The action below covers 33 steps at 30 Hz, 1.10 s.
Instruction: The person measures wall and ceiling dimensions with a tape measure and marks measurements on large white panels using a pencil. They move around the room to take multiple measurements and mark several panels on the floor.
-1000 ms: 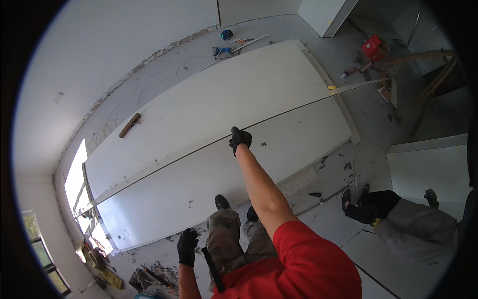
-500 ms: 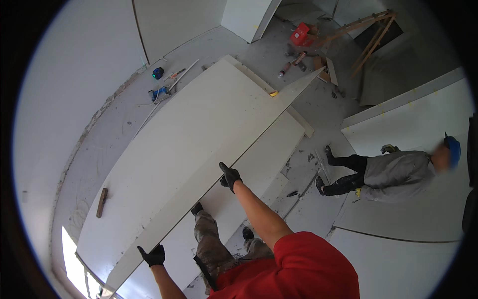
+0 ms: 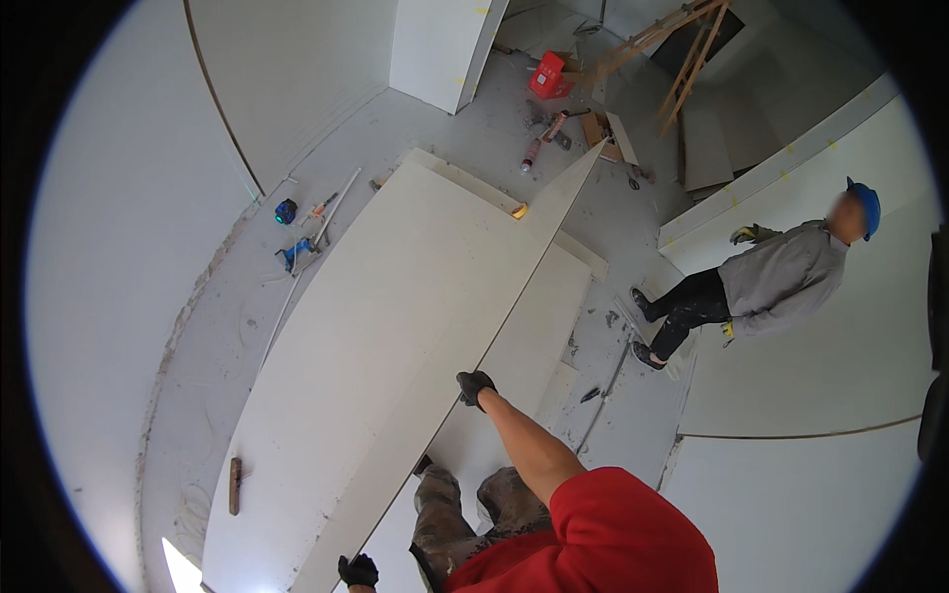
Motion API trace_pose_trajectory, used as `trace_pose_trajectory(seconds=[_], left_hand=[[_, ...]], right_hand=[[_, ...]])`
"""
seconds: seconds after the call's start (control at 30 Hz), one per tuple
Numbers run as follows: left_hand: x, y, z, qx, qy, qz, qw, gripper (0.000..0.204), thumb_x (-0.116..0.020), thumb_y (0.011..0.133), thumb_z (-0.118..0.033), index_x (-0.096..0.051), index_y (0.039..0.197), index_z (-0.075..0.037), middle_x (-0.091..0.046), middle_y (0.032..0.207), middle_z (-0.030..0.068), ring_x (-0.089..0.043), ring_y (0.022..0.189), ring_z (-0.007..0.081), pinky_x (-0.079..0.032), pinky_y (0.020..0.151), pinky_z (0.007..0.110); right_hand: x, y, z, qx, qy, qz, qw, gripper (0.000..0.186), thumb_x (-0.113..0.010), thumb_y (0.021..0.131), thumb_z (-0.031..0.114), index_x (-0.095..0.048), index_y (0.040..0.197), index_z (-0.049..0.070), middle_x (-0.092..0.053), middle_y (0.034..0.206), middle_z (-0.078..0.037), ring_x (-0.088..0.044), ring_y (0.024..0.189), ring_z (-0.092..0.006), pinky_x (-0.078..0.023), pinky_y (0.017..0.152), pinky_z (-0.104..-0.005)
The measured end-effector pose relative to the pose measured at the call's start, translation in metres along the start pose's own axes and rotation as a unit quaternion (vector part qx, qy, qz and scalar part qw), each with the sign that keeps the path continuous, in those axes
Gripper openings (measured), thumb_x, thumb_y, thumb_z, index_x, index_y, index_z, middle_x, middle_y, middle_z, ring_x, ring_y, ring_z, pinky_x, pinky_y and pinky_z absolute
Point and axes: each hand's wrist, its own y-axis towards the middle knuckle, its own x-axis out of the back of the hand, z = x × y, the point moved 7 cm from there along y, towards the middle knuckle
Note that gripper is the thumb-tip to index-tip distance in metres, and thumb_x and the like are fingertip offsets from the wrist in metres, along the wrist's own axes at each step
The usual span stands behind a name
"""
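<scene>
A long narrow white board [image 3: 400, 450] slants across a large white panel [image 3: 336, 336]. My right hand [image 3: 475, 388], in a black glove, has its fingers closed round the board's near edge, about midway along. Lower in the view, my left hand [image 3: 358, 571], also black-gloved, grips the same edge towards the board's near end. Its fingertips are partly hidden by the edge. A small wooden block [image 3: 234, 485] lies on the large panel, left of the board. Another white panel [image 3: 539, 316] shows beneath the board's right side.
On the left floor lie a blue power tool [image 3: 296, 253] and a tape measure [image 3: 286, 211]. Beyond the panels are a red box [image 3: 550, 76], a sealant tube [image 3: 531, 154] and a wooden frame [image 3: 692, 64]. A person [image 3: 781, 277] in a blue helmet stands at the right.
My view has swung, shifting the scene. My right hand's fingers, laid partly over the board's face before, now wrap its edge. The other person has stepped and turned slightly.
</scene>
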Motion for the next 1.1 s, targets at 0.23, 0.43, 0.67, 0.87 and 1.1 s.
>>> trace_pose_trajectory(seconds=[0.23, 0.43, 0.67, 0.87, 1.1], left_hand=[[-0.002, -0.077, -0.001, -0.008, 0.028, -0.068, 0.997, 0.068, -0.063, 0.103, -0.062, -0.054, 0.135, -0.003, -0.061, 0.128, 0.0142, -0.06, 0.12, 0.0351, -0.057, 0.106, 0.057], [-0.034, -0.193, 0.048, 0.05, 0.005, 0.03, 0.998, 0.055, -0.055, 0.109, -0.054, -0.075, 0.105, -0.002, -0.078, 0.096, 0.0136, -0.073, 0.093, 0.0342, -0.065, 0.089, 0.05], [-0.206, -0.297, 0.132, -0.082, 0.284, 0.145, 0.944, 0.063, -0.037, 0.116, -0.051, -0.075, 0.12, 0.0, -0.08, 0.113, 0.0173, -0.071, 0.11, 0.0354, -0.053, 0.112, 0.049], [-0.388, -0.351, 0.222, -0.055, 0.146, 0.08, 0.985, 0.064, -0.045, 0.113, -0.054, -0.076, 0.125, 0.001, -0.08, 0.122, 0.0212, -0.071, 0.117, 0.0417, -0.049, 0.119, 0.059], [-0.6, -0.38, 0.286, -0.091, 0.166, 0.009, 0.982, 0.067, -0.052, 0.11, -0.057, -0.068, 0.136, 0.003, -0.072, 0.137, 0.0251, -0.064, 0.13, 0.0456, -0.044, 0.12, 0.064]], right_hand=[[0.061, -0.085, 0.067, 0.035, -0.064, 0.017, 0.997, 0.036, -0.059, 0.101, 0.032, -0.064, 0.074, 0.008, -0.069, 0.069, -0.012, -0.061, 0.053, -0.0263, -0.048, 0.054, -0.0465], [0.201, -0.147, 0.161, 0.152, -0.216, -0.018, 0.964, 0.049, -0.059, 0.1, 0.045, -0.073, 0.074, 0.007, -0.074, 0.069, -0.012, -0.07, 0.064, -0.0279, -0.055, 0.068, -0.0463], [0.403, -0.167, 0.338, 0.126, -0.085, 0.032, 0.988, 0.044, -0.055, 0.101, 0.034, -0.065, 0.066, 0.009, -0.066, 0.062, -0.007, -0.059, 0.053, -0.0212, -0.047, 0.057, -0.0442], [0.561, -0.076, 0.483, 0.155, -0.079, 0.04, 0.984, 0.042, -0.056, 0.097, 0.036, -0.072, 0.073, 0.006, -0.073, 0.07, -0.012, -0.065, 0.062, -0.0287, -0.051, 0.067, -0.0491], [0.707, -0.003, 0.659, 0.202, -0.077, 0.029, 0.976, 0.045, -0.055, 0.095, 0.039, -0.077, 0.077, 0.004, -0.078, 0.079, -0.016, -0.073, 0.074, -0.0355, -0.055, 0.076, -0.0523]])
